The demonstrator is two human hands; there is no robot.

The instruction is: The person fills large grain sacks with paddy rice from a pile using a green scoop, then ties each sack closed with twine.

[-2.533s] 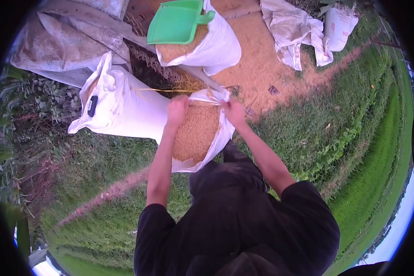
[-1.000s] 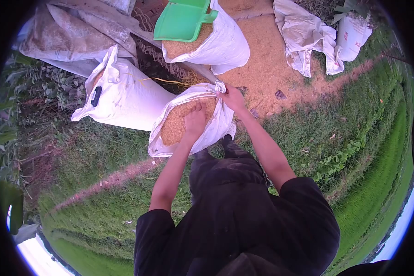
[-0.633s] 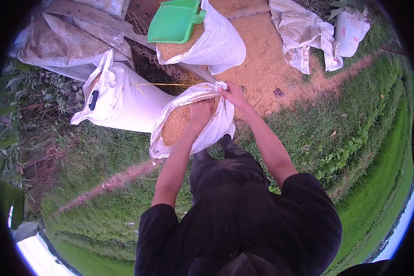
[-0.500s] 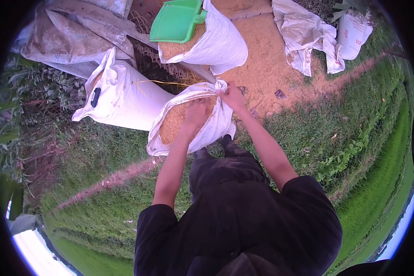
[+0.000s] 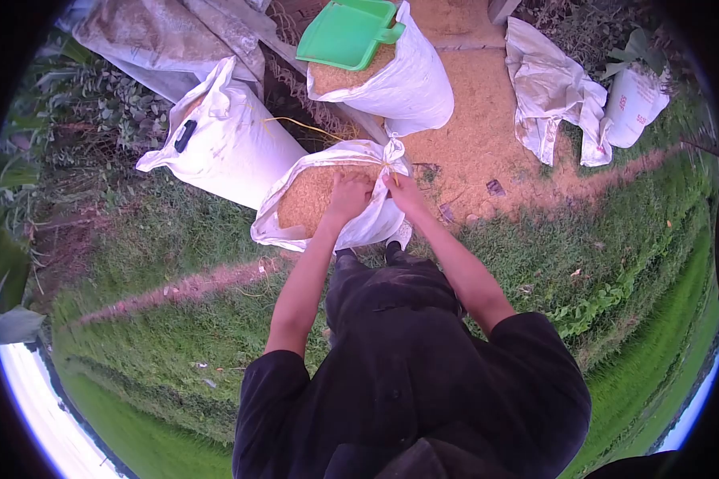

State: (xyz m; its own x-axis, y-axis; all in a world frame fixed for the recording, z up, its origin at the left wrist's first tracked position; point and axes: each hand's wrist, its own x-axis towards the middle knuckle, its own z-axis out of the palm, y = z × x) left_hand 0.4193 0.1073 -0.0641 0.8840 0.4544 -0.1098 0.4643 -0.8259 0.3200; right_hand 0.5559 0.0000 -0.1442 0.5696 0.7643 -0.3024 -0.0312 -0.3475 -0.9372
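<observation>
An upright white woven sack (image 5: 291, 233) full of golden husks (image 5: 307, 195) stands in front of my legs. Its right corner is gathered into a bunch, with yellow string (image 5: 387, 165) around it. My right hand (image 5: 404, 195) is closed just below this bunch, pinching a short yellow length of the string. Over the husks inside the mouth, my left hand (image 5: 350, 196) has its fingers curled and closed. What they hold, if anything, is hidden.
Behind stands another husk-filled sack (image 5: 423, 84) with a green dustpan (image 5: 347, 36) on top. A tied white sack (image 5: 244, 152) with a dark object (image 5: 185, 136) leans left. Husks (image 5: 479, 112) cover the ground beyond; crumpled sacking (image 5: 547, 92) and a printed sack (image 5: 635, 112) lie right.
My left hand has risen from deeper in the husks to beside the bunched corner. My right hand has moved from the bunch's top to just below it. The view has shifted slightly.
</observation>
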